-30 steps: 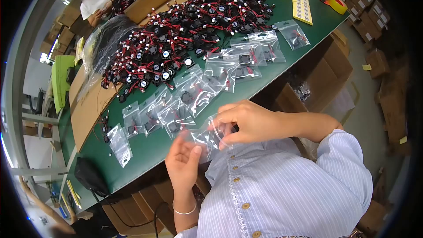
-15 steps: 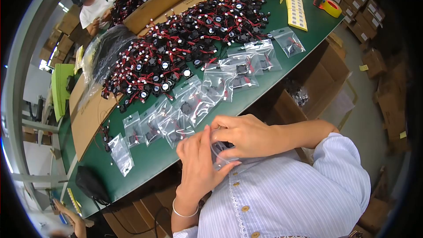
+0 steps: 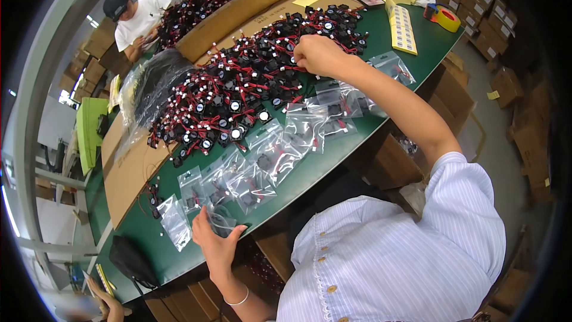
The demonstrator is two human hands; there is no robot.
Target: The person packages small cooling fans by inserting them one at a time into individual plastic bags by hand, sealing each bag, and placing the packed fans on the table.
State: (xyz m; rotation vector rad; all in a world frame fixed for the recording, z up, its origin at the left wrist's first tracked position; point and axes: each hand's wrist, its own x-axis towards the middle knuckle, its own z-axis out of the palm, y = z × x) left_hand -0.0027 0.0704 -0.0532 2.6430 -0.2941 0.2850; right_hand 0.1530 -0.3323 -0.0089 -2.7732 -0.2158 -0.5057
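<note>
My left hand (image 3: 215, 244) is at the table's front edge, thumb and fingers spread apart around a clear plastic bag (image 3: 221, 222) that lies on the green tabletop; the fingers touch it or sit right beside it. Reaching far forward, my right hand (image 3: 317, 55) is over a large pile of small black fans (image 3: 238, 86) with red wires and white connectors. Its fingers are curled together, and what they hold, if anything, is hidden. Between the hands lies a row of clear zip bags (image 3: 274, 158) with fans inside. Near my left hand lies a flat zip bag (image 3: 175, 222).
A label sheet (image 3: 402, 28) and yellow tape roll (image 3: 447, 19) lie at the far right. A black pouch (image 3: 132, 262) sits at the near left corner. Across the table another person (image 3: 136, 21) handles something. Cardboard boxes (image 3: 506, 89) line the right side.
My hands were together at my chest around a plastic bag. The left has moved down-left to the table with the bag; the right has reached forward to the fan pile.
</note>
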